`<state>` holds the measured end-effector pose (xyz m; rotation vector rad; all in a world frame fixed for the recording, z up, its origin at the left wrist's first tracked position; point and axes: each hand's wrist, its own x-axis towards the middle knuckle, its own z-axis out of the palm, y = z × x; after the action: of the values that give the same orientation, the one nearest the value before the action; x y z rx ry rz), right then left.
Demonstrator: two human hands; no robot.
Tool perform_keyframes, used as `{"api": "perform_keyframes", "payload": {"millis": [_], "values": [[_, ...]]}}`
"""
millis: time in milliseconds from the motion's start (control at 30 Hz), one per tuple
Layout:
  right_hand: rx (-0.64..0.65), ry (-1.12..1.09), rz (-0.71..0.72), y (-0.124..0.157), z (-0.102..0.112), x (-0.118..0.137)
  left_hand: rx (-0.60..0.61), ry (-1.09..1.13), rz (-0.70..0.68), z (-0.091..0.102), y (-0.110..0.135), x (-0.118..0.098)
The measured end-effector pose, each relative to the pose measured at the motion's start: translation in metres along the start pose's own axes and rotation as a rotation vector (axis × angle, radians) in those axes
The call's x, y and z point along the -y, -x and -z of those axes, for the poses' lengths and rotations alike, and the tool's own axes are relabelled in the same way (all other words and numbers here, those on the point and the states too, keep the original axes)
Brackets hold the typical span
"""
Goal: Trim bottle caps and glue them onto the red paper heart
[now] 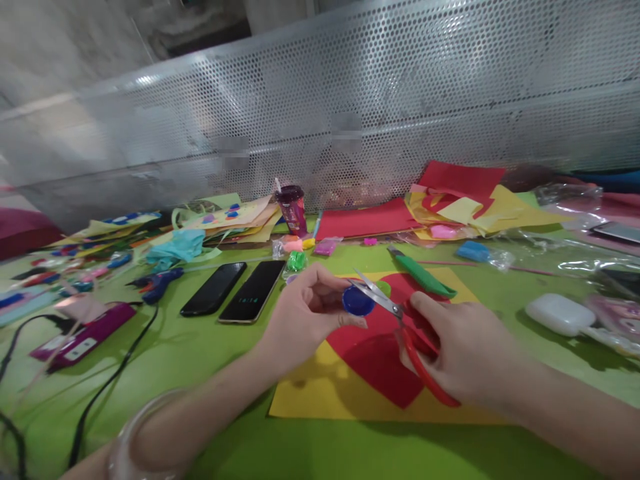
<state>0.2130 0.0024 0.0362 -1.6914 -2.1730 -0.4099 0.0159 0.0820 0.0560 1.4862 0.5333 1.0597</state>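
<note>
On the left of the green bench (210, 347), two dark smartphones (235, 290) are lying side by side, well apart from the work. Your left hand (305, 313) is pinching a small round blue piece (357, 302) between thumb and fingertips, holding it up just above the red paper shape (380, 347) that is lying on a yellow paper sheet (320, 393). Your right hand (465, 350) is gripping the red-handled scissors (400, 320), fingers through the loops, with the metal blades parted and their tips meeting the blue piece's edge. By the look of it, you are trimming the blue piece into shape. The next move is calling for a steady pinch on the left while you are closing the blades and turning the piece slowly into the cut, keeping your fingertips outside the blades' line. Beyond, a green utility knife (425, 277) is lying idle.
</note>
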Motion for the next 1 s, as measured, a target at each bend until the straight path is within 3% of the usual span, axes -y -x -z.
{"api": "perform_keyframes", "payload": {"millis": [200,567,1000], "values": [[0.016,-0.031,0.001,-0.0006,-0.0003,-0.0022,0.006,0.032,-0.017,0.0005,0.0001,-0.0010],[-0.082,0.119,0.042,0.0057,-0.0080,-0.0030,0.011,0.070,0.001,-0.0026,0.0031,0.0002],[-0.071,0.158,0.057,0.0012,-0.0016,-0.0058,0.049,0.112,0.038,-0.0002,0.0005,-0.0014]]}}
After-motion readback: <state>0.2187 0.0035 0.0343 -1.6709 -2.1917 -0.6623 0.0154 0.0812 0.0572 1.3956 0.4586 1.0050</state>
